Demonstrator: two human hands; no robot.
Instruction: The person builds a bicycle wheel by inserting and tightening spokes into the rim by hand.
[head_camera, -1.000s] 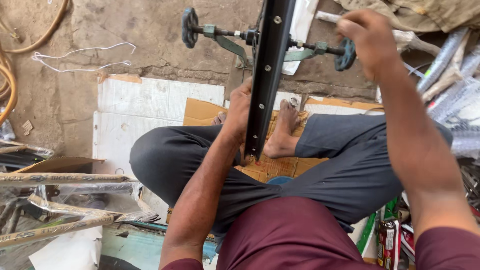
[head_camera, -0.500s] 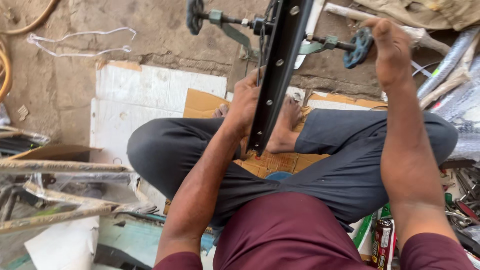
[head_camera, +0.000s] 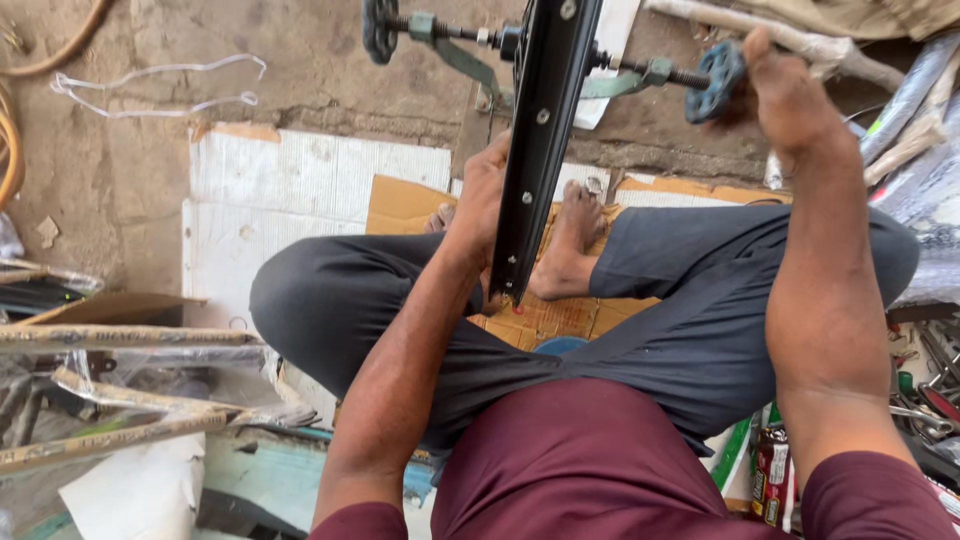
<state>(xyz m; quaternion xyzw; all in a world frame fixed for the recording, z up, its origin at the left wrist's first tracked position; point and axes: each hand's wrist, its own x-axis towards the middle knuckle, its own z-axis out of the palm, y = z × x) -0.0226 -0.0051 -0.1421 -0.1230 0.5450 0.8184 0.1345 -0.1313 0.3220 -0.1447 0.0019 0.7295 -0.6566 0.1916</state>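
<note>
From the camera on my head, looking down over my lap, I see the black wheel rim (head_camera: 540, 150) standing edge-on in front of me, its long line running from the top of the picture down toward my crossed legs, tilted a little so the lower end sits left of the upper end. That lower end comes down just beside my bare foot (head_camera: 565, 245) on the flattened cardboard (head_camera: 400, 205). My left hand (head_camera: 485, 190) is closed around the left edge of the rim, about halfway down what shows of it, fingers wrapped behind where I cannot see them. Across the top of the rim runs the axle (head_camera: 450, 30), lying crossways to the rim's line, with a dark round knob (head_camera: 380, 30) at its left end and a second knob (head_camera: 715, 85) at its right end. My right hand (head_camera: 790, 90) is up at that right-end knob, touching it from the right; the knuckles are curled, but I cannot tell whether the fingers truly grip it, since the back of the hand hides them. So the rim lies straight ahead between my two arms, the left hand on it and the right hand out at the end of the axle, well apart from the left. Metal tubes (head_camera: 120, 335) lie on the floor to my left.
</note>
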